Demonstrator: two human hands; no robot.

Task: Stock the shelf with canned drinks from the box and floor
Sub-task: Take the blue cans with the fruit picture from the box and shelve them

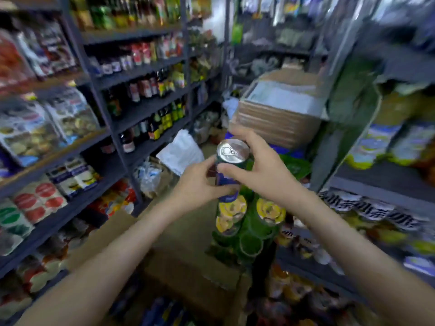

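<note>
A dark green and blue drink can (231, 152) with a silver pull-tab top is held upright in mid-air at the centre of the aisle. My left hand (200, 184) grips its lower body from the left, and my right hand (256, 165) wraps around it from the right, fingers over the far side. Below the can stands a pack of similar green cans with yellow labels (249, 222). An open cardboard box (188, 260) sits on the floor beneath my arms. The image is motion-blurred.
Dark metal shelves (141, 71) with bottles and packets line the left side; a shelf (376, 187) with bagged goods lines the right. Stacked cardboard boxes (277, 118) and white plastic bags (181, 151) block the far aisle. Blue items lie at the bottom edge.
</note>
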